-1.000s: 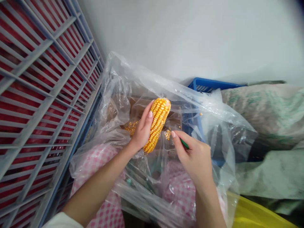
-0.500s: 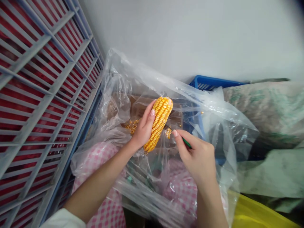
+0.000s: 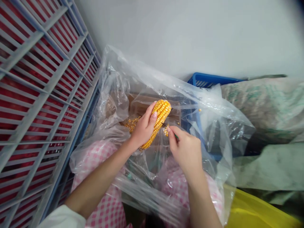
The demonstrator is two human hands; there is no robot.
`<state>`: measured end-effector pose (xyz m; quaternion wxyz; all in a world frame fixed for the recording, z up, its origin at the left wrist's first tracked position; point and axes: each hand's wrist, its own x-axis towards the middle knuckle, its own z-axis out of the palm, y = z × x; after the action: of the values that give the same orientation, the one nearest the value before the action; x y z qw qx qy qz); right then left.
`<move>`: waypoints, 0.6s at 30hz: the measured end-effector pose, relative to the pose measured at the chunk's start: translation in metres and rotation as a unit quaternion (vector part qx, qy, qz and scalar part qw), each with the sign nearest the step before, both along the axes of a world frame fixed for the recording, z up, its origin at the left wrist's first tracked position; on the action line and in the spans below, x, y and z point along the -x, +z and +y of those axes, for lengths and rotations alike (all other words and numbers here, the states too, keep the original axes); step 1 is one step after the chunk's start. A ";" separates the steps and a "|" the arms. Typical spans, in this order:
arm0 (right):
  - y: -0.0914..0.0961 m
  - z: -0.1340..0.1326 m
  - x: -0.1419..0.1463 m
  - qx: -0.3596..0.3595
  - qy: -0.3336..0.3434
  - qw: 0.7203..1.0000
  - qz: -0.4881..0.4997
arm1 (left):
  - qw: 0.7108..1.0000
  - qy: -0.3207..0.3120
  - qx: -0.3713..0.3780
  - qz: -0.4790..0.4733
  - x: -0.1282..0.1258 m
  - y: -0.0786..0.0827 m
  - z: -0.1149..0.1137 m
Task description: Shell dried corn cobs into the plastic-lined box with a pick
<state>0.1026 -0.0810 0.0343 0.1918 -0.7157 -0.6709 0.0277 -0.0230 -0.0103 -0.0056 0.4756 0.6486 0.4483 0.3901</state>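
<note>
Head view: right hand (image 3: 187, 147) pinches a green-handled tool (image 3: 176, 137), its tip at the corn ear (image 3: 162, 113). Left hand (image 3: 142, 129) grasps the ear above clear plastic sheeting (image 3: 116, 82). Probably light, stiff, kernels smooth; hold round the middle. Loose kernels (image 3: 131, 122) below; blue crate (image 3: 215, 78) behind.

Glossy plastic sheeting (image 3: 147, 161), bumpy, shiny corn cob (image 3: 158, 124), seemingly woven sack (image 3: 266, 107)

One left hand (image 3: 143, 129), one right hand (image 3: 187, 151), one corn cob (image 3: 162, 109) at centre, one green-handled tool (image 3: 176, 137), one clear plastic sheet (image 3: 147, 74) mid-frame, one blue basket (image 3: 217, 78), one green-printed sack (image 3: 263, 109) at right, one yellow sheet (image 3: 251, 209) lower right, loose kernels (image 3: 131, 124) too many to count.
</note>
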 end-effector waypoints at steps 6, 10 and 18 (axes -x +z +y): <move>-0.020 0.005 0.018 0.009 -0.067 0.998 0.019 | 0.998 0.047 0.020 0.026 -0.002 -0.012 0.001; -0.034 0.009 0.032 0.032 -0.099 0.994 0.022 | 0.993 0.093 0.071 0.000 -0.008 -0.023 0.000; -0.014 0.009 0.015 0.038 -0.102 0.989 0.105 | 0.967 0.085 0.200 -0.136 -0.008 -0.011 -0.001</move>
<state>0.0878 -0.0716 0.0201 0.2354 -0.7803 -0.5692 0.1083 -0.0146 -0.0111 -0.0167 0.6170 0.4409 0.5019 0.4159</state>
